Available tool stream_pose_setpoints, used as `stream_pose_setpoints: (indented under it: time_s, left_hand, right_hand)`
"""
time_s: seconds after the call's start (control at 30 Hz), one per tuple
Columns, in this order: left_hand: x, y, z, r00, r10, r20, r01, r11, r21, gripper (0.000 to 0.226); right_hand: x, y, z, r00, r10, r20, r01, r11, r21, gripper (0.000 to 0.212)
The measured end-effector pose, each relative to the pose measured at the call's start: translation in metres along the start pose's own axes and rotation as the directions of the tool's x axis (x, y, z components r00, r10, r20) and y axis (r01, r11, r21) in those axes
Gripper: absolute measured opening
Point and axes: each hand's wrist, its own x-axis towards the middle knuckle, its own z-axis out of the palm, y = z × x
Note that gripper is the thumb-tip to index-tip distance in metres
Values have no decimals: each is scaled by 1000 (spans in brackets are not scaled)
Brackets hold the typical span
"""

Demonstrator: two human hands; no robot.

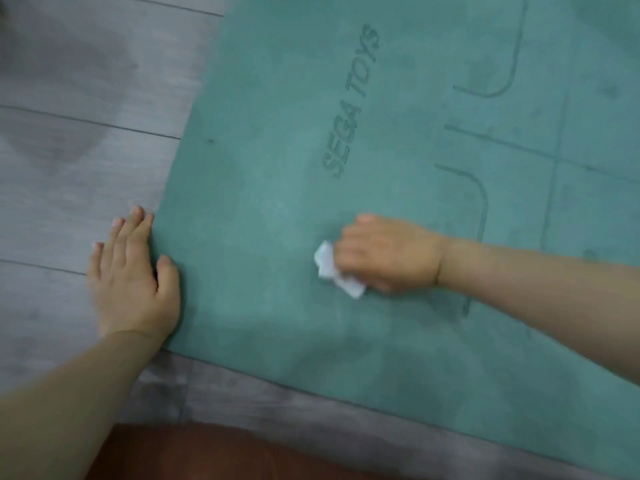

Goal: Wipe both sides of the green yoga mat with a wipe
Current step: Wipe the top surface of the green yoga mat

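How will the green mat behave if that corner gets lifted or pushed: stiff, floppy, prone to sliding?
The green yoga mat is a thin sheet lying flat on the floor, so it would probably droop when lifted. The left hand rests flat at its edge, which hints it may creep on the smooth planks while the right hand rubs the wipe.

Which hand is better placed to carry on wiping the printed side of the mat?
The right hand: it already grips the white wipe on the green mat. The left hand lies flat at the mat's edge, mostly on the grey floor.
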Motion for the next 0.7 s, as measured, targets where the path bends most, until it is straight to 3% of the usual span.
stream_pose_setpoints:
  time_s: [0.03,0.07,0.1,0.13,0.17,0.2,0.23,0.27,0.33,0.37,0.4,0.43,0.47,0.5,0.53,0.57,0.6,0.63,0.67,0.7]
  left_hand:
    - [1,0,0,1000,0,3,0,1000,1,65]
    - [1,0,0,1000,-3,7,3,1000,2,65]
    - [1,0,-1,1000,-7,11,7,1000,3,66]
    - [0,1,-2,1000,-9,11,9,1000,2,66]
    - [0,2,-2,1000,-6,9,6,1000,1,66]
    - [0,3,-2,1000,-3,11,3,1000,1,65]
    - [0,4,-3,1000,-2,15,2,1000,2,65]
    - [0,4,-4,1000,-4,15,4,1000,3,65]
    - [1,4,-4,1000,-7,11,7,1000,3,66]
    - [1,4,-4,1000,-7,11,6,1000,3,66]
    - [1,3,-3,1000,-6,10,6,1000,1,65]
    - [1,3,-3,1000,-6,6,6,1000,-3,65]
    - [1,3,-3,1000,-5,2,5,1000,-4,65]
    - [1,3,-3,1000,-3,-3,3,1000,-4,65]
    - [1,2,-2,1000,-2,-7,2,1000,-6,66]
    - [2,2,-2,1000,-2,-10,2,1000,-9,66]
    - [2,2,-1,1000,-1,-12,1,1000,-12,65]
    - [2,2,0,1000,1,-13,-1,1000,-11,65]
    - [1,2,0,1000,0,-17,-1,1000,-8,65]
    - [0,1,0,1000,-3,-23,2,1000,-5,64]
  right_hand:
    - [1,49,-2,953,252,-170,-271,957,-100,8]
    - [-7,94,-14,800,533,-275,-579,807,-121,10]
    - [-24,131,-24,534,792,-296,-842,531,-97,17]
    - [-42,151,-31,189,938,-289,-981,191,-20,26]
    - [-51,153,-34,-57,969,-239,-996,-38,83,33]
    - [-49,145,-30,-83,967,-240,-993,-60,102,37]
    - [-41,129,-22,25,962,-273,-991,60,120,37]
    - [-30,101,-12,219,927,-304,-946,278,166,31]
    - [-22,6,5,722,679,-130,-656,733,183,11]
    - [-26,-51,8,905,426,16,-421,887,188,8]
    - [-34,-95,6,965,176,196,-216,955,205,8]
    - [-44,-115,9,957,-20,289,-44,976,215,9]
    - [-49,-110,9,952,-103,288,35,972,231,11]
    - [-50,-85,7,975,-73,208,25,974,225,12]
    - [-47,-47,4,993,58,100,-73,985,154,10]
    - [-45,-1,2,967,253,-27,-252,967,32,6]
    - [-47,46,-3,869,472,-151,-483,874,-45,10]
    - [-55,85,-12,688,681,-252,-713,699,-58,19]
    - [-68,114,-20,438,850,-293,-890,455,-13,26]
    - [-81,128,-23,185,926,-329,-975,216,60,29]
